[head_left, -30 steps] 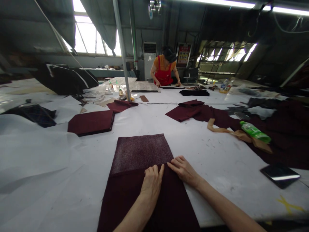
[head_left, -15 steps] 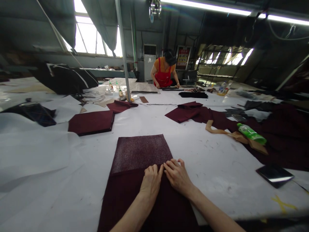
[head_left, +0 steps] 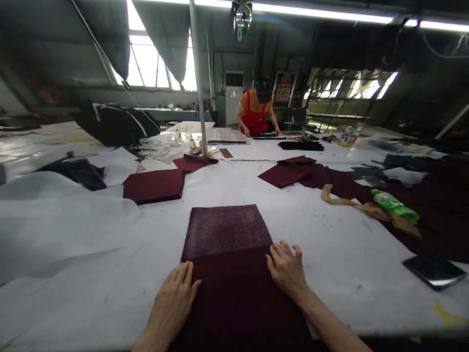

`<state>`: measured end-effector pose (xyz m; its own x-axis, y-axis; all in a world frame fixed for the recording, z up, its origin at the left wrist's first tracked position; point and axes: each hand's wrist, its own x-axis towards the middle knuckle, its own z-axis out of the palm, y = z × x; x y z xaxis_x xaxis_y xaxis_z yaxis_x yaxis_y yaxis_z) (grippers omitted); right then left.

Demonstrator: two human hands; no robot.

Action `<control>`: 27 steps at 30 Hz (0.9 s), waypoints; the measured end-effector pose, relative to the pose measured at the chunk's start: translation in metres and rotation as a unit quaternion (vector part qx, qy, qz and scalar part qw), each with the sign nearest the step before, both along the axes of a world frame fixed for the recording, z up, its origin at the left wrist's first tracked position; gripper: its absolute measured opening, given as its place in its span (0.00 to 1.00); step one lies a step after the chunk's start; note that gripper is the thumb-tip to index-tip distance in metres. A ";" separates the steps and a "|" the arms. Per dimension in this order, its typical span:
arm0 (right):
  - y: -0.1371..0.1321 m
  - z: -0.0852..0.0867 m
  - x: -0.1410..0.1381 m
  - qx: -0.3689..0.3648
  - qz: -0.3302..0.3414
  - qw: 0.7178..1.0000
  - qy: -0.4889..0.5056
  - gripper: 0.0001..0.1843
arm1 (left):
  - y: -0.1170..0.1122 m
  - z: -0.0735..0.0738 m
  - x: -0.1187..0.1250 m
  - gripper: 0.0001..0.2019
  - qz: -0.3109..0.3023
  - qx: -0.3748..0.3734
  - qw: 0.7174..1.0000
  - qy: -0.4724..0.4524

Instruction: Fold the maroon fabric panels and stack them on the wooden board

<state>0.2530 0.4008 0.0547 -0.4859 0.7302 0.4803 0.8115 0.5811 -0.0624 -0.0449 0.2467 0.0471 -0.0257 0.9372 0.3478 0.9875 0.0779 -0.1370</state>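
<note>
A dark maroon piece of cloth (head_left: pixel 242 298) lies lengthwise in front of me. Beyond its straight upper edge shows a paler, speckled panel (head_left: pixel 227 230) of the same colour. My left hand (head_left: pixel 173 296) rests flat on the left side near that edge, thumb apart from the fingers. On the opposite side, my right hand (head_left: pixel 288 271) touches the right corner of the edge with fingertips and thumb, its fingers slightly bent and spread. Neither hand visibly lifts the cloth.
A stack of maroon pieces (head_left: pixel 154 186) lies ahead to the left. To the right are more maroon cloth (head_left: pixel 289 173), a tan strip (head_left: pixel 337 198), a green bottle (head_left: pixel 394 205) and a dark tablet-like slab (head_left: pixel 434 270). A co-worker (head_left: pixel 256 115) stands across the table by a pole (head_left: pixel 200 83).
My hands were close together at the cloth's upper edge. Now they are apart: the left has moved to the left side, the right to the right corner. The view has shifted slightly left.
</note>
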 end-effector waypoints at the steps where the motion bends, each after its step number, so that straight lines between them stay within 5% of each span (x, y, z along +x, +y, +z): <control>1: -0.001 0.002 0.000 0.005 -0.005 1.000 -0.008 0.12 | -0.001 -0.002 0.000 0.23 0.001 0.007 1.000 -0.001; 9: -0.012 0.023 0.008 0.013 -0.054 0.998 -0.030 0.13 | -0.025 -0.003 -0.001 0.20 -0.017 0.099 0.995 -0.025; 20: 0.007 0.028 -0.010 -0.149 -0.004 0.988 0.035 0.08 | -0.039 0.000 0.037 0.20 -0.074 0.130 0.982 -0.118; 23: 0.001 0.034 -0.012 -0.144 0.016 0.989 0.033 0.05 | -0.034 0.013 0.047 0.21 -0.074 0.124 0.978 -0.153; 27: -0.034 0.051 -0.013 -0.150 0.093 0.983 0.057 0.07 | -0.012 0.051 0.080 0.30 -0.107 0.088 0.970 -0.202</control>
<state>0.2396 0.3666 0.1053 -0.5799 0.7512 0.3153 0.6711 0.6599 -0.3378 0.0348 0.2351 0.0980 -0.0043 0.8628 0.5056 0.9541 -0.1479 0.2605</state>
